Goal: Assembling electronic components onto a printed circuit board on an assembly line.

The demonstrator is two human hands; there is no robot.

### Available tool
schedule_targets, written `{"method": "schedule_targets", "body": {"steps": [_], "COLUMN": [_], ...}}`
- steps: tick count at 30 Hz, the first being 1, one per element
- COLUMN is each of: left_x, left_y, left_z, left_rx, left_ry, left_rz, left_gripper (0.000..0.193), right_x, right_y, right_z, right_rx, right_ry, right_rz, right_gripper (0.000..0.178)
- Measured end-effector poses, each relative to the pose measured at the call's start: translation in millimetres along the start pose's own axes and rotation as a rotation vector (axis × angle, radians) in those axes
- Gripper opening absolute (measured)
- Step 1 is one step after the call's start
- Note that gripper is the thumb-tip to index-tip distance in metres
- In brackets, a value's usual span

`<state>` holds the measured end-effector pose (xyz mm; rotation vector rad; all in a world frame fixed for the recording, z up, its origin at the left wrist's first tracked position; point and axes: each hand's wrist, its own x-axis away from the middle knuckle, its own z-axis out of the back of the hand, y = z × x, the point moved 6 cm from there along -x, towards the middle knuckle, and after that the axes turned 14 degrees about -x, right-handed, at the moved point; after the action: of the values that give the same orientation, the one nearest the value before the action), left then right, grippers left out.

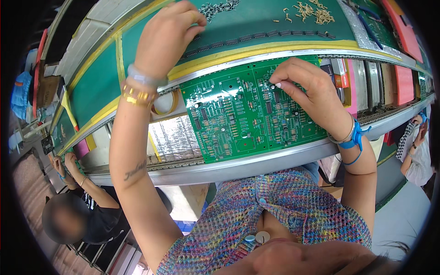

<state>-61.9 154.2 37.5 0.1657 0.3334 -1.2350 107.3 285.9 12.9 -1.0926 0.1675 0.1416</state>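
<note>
A green circuit board (256, 98), filled with resistors, black chips and other small parts, lies across the metal rails in front of me. Over its upper right, my right hand (309, 87) is closed, thumb and forefinger pinched together at the surface; whatever is between the tips is too small to make out. My left hand (172, 34) is raised over the green work surface, beside a pile of small dark components (217, 9). Its fingers are curled and smeared by motion, so I cannot tell what they hold. Below it runs a row of black chips (256, 35).
Tan-coloured small parts (316, 13) lie heaped at the far right, near blue-handled pliers (370, 30). A tape roll (165, 103) and a silvery sheet (176, 137) are left of the board. A metal rail (275, 158) runs along the near side. Another person (98, 211) works at lower left.
</note>
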Motion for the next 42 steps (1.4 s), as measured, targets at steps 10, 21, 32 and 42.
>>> {"method": "schedule_targets", "body": {"steps": [10, 21, 32, 42], "left_x": [-27, -27, -1, 93], "left_y": [-5, -9, 17, 34], "left_z": [-31, -36, 21, 35], "left_rx": [-0.116, -0.084, 0.127, 0.386], "left_ry": [-0.152, -0.246, 0.036, -0.125], "left_rz": [-0.172, -0.183, 0.023, 0.405], "left_gripper": [0.008, 0.009, 0.010, 0.016], "right_x": [1, -1, -5, -6], "right_y": [4, 7, 17, 19], "right_z": [6, 8, -9, -12], "right_rx": [0.008, 0.031, 0.162, 0.192], "right_ry": [0.004, 0.101, 0.033, 0.017], "right_rz": [-0.020, 0.029, 0.060, 0.011], "right_gripper": [0.013, 0.009, 0.011, 0.009]}}
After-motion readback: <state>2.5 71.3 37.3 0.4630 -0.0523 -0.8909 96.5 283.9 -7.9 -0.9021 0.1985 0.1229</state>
